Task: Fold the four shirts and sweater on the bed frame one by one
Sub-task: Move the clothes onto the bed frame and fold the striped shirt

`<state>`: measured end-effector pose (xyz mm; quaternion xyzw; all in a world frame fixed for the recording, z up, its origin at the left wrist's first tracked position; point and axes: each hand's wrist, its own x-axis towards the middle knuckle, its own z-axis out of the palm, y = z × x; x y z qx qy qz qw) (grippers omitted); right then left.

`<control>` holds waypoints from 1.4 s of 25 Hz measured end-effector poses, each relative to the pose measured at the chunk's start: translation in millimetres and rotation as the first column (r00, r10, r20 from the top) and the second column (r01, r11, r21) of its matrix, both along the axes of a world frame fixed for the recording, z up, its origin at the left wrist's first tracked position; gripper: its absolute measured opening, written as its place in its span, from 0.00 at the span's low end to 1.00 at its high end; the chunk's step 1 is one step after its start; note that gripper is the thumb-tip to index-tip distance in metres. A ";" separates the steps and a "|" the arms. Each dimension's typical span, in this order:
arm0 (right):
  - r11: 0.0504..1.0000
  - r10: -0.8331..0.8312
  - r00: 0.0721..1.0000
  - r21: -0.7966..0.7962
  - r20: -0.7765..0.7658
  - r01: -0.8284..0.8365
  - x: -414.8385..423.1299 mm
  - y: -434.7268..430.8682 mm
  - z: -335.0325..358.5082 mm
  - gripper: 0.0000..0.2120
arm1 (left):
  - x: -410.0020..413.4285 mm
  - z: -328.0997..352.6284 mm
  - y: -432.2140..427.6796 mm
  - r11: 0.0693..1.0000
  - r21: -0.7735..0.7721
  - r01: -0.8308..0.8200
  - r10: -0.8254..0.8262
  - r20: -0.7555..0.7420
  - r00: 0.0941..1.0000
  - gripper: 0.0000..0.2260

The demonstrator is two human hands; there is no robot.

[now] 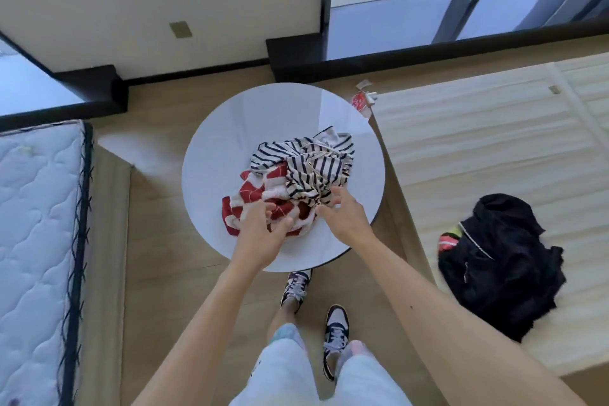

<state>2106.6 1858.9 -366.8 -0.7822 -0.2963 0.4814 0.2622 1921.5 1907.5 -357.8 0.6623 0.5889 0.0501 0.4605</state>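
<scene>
Striped shirt [313, 165] is pinched in the grip of the right hand [342, 211], red-and-white top [257, 191] clutched by the left hand [263, 224], so both could get dragged tangled off the tabletop [227, 128].

The bare left forearm [204, 310] and bare right forearm [415, 293] reach forward and down from the bottom of the view, converging. The left hand [263, 232] lies palm down, wrist straight, its fingers [268, 208] curled into a crumpled red-and-white knitted garment [250, 194]. The right hand [344, 217] sits just beside it, slightly farther forward, back of the hand up. Its fingers [333, 194] and thumb pinch a bunched fold of a white shirt with dark navy stripes [313, 168]. The two hands are close but apart.
</scene>
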 end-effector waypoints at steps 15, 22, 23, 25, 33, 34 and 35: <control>0.949 0.298 0.915 -0.191 0.274 -0.252 24.4 209.3 -206.6 0.54 | 30.6 -232.8 137.8 0.975 -0.112 0.191 -0.219 -0.389 0.895 0.54; 0.861 0.440 0.889 -0.340 0.125 -0.378 49.3 207.8 -258.8 0.08 | 25.4 -268.8 141.4 0.916 -0.154 0.371 -0.398 -0.469 0.788 0.45; 0.900 0.374 0.919 -0.288 0.128 -0.326 51.4 204.2 -251.0 0.03 | 24.0 -264.1 147.4 0.912 -0.149 0.382 -0.407 -0.446 0.797 0.42; 0.980 0.125 0.991 -0.164 0.045 -0.116 57.7 194.9 -224.0 0.06 | 24.4 -243.1 158.2 0.928 -0.118 0.353 -0.371 -0.342 0.863 0.35; 0.899 -0.295 0.921 0.255 -0.253 0.357 107.5 130.8 -25.6 0.17 | 90.5 -77.3 157.2 0.957 0.182 0.226 -0.247 0.106 0.963 0.20; 0.877 -0.314 0.918 0.297 -0.242 0.379 114.7 113.0 1.9 0.13 | 102.4 -57.1 147.0 0.949 0.198 0.246 -0.276 0.141 0.951 0.20; 0.851 -0.338 0.912 0.339 -0.231 0.401 119.1 94.7 27.9 0.09 | 112.5 -37.8 135.4 0.937 0.221 0.272 -0.311 0.170 0.935 0.21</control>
